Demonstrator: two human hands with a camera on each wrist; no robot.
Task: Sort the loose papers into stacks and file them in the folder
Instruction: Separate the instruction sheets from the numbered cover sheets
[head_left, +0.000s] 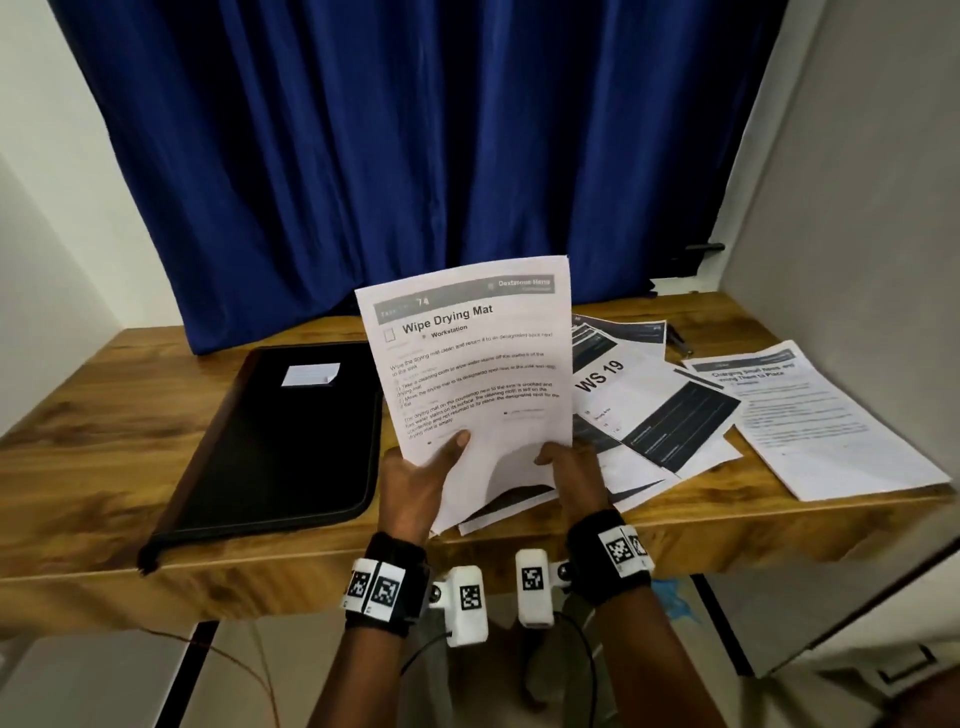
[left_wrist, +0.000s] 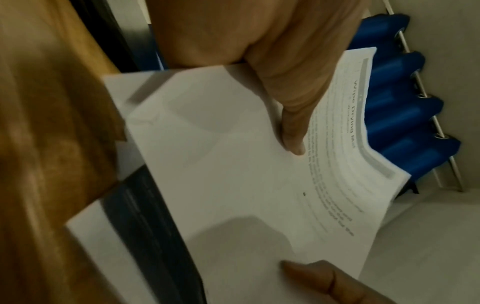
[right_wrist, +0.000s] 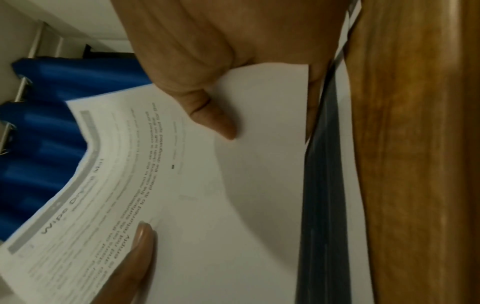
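Both hands pinch the "Wipe Drying Mat" sheet (head_left: 470, 364) by its lower corners, left hand (head_left: 415, 488) and right hand (head_left: 574, 480) each with thumb on its face, tilting it up over the surface (head_left: 104, 415) between the closed black folder (head_left: 280, 441) and the loose papers (head_left: 675, 415).

The head view looks forward and down from above the table (head_left: 104, 441), taking in the curtain (head_left: 415, 130) across the upper frame. Each wrist view sits close, looking along a thumb across the raised sheet (left_wrist: 233, 164), table edge along one side. All three share the sheet and curtain.
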